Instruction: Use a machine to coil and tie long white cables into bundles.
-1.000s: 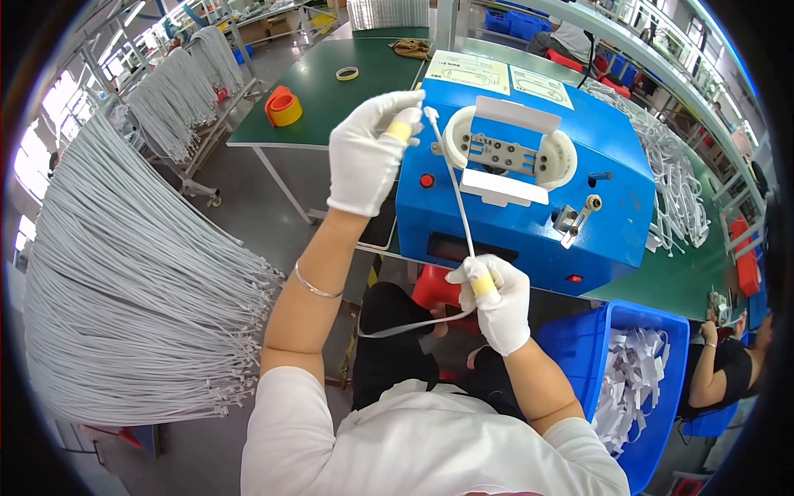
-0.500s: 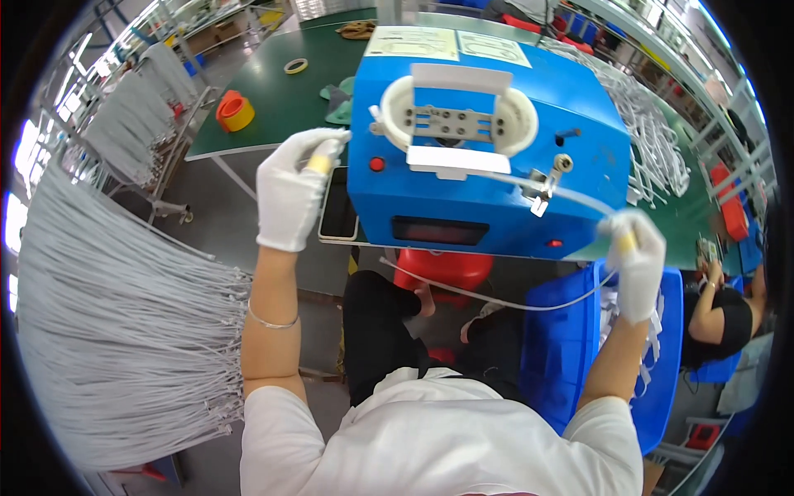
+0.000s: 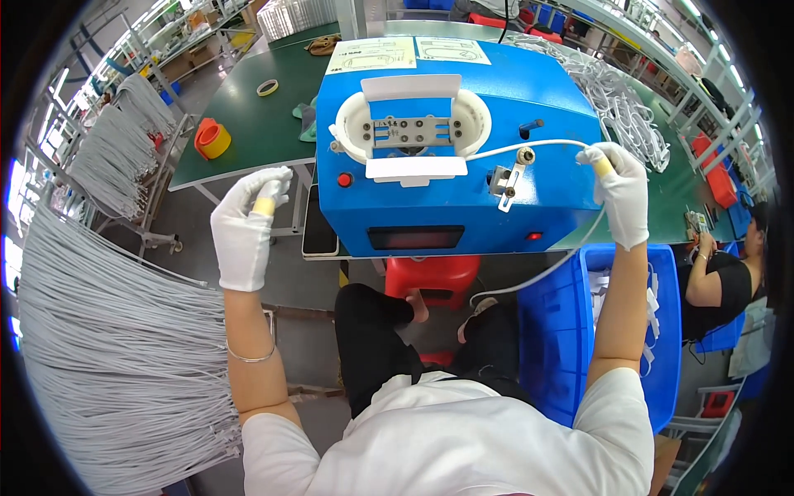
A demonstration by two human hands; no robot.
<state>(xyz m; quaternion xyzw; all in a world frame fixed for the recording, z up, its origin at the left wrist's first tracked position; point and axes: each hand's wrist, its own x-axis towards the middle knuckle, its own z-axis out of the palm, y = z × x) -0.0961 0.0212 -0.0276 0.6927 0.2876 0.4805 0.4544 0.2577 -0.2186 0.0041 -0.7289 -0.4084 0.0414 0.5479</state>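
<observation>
pinching white cable (image 3: 542, 142) in right hand (image 3: 624, 197), at right edge of blue machine (image 3: 372, 201); cable runs to white former (image 3: 474, 124). left hand (image 3: 241, 244) beyond machine's left edge; grip: cannot tell. two printed sheets (image 3: 372, 56) along rear edge, print illegible.

Machine (image 3: 356, 211) is blue | button (image 3: 345, 179) is red | cable (image 3: 556, 141) is white | left hand (image 3: 241, 240) and right hand (image 3: 626, 194) are gloved white, banded yellow | desk (image 3: 248, 132) is green | stool (image 3: 430, 277) is red

Factory workshop: blue bench machine (image 3: 347, 207), massed grey cables (image 3: 124, 355), co-worker (image 3: 718, 287).
</observation>
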